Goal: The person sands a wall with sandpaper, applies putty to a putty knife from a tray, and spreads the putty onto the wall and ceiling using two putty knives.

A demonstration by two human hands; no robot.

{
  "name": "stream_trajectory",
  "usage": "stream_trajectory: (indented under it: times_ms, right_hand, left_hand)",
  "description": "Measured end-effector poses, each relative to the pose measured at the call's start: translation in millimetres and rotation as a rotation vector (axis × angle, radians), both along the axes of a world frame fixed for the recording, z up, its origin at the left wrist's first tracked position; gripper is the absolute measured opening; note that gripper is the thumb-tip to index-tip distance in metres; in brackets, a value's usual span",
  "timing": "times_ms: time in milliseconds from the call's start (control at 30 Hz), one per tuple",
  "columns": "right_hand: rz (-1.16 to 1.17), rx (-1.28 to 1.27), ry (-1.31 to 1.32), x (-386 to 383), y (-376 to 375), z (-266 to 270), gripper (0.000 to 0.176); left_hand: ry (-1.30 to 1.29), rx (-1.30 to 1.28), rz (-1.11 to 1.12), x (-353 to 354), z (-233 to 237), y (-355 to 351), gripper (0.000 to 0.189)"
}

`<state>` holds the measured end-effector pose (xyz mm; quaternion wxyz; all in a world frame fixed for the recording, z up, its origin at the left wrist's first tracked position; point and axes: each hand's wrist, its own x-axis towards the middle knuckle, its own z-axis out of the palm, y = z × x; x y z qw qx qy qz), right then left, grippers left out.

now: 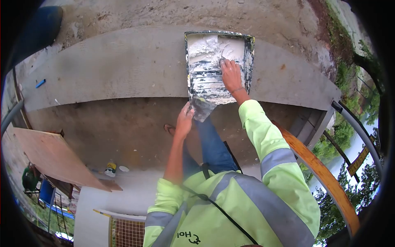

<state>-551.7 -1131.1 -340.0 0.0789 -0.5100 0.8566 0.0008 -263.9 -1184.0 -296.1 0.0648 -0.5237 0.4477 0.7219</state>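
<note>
A dark rectangular tray (pixel 252 61) smeared with white paste (pixel 205 48) lies on a grey concrete ledge. Over its right half, my right hand (pixel 231 76) is closed on a scraper, whose blade is mostly hidden against the paste. My left hand (pixel 184 119), just below the tray's lower left corner, grips a grey, paste-stained flat blade (pixel 202 108) by its left edge. That blade is close to the tray's near edge; whether they touch is unclear.
The concrete ledge (pixel 123 61) spans the view, with a blue object (pixel 40 83) at its left. Below are a plywood board (pixel 53 152), a small tub (pixel 110 169) and a white lid (pixel 124 168). An orange-brown curved beam (pixel 321 173) stands at right.
</note>
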Motion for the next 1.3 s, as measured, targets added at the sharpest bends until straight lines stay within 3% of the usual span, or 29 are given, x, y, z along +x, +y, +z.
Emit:
stream_trajectory:
  times_ms: [67,233,333,533,733,833,933,1067,1300]
  right_hand:
    - [-0.066,0.048,-0.066,-8,5,17,0.024]
    - [-0.269,-0.133,-0.16,-36,6,9,0.028]
    - [-0.251,-0.138,-0.187,-36,1,9,0.03]
    - [-0.123,-0.179,-0.018,-17,-20,9,0.038]
    - [0.019,0.032,-0.095,-1,-14,1,0.035]
    - [0.162,0.008,-0.081,3,4,1,0.034]
    - [0.173,0.016,-0.165,-14,3,14,0.033]
    - [0.175,-0.078,-0.092,-17,-23,34,0.038]
    - [0.502,-0.022,-0.092,-15,-14,15,0.034]
  left_hand:
    - [-0.006,-0.02,-0.018,2,-3,2,0.045]
    - [-0.091,-0.121,-0.094,14,-5,8,0.043]
    - [-0.193,-0.045,-0.119,3,33,-11,0.04]
    - [-0.213,-0.078,-0.106,26,27,-6,0.024]
    - [-0.115,-0.063,-0.105,53,3,15,0.025]
    - [-0.121,0.023,-0.104,40,12,14,0.026]
    - [-0.116,0.064,-0.122,36,14,15,0.027]
    - [-0.121,0.095,-0.084,36,20,16,0.026]
    - [-0.132,0.09,-0.019,56,14,18,0.026]
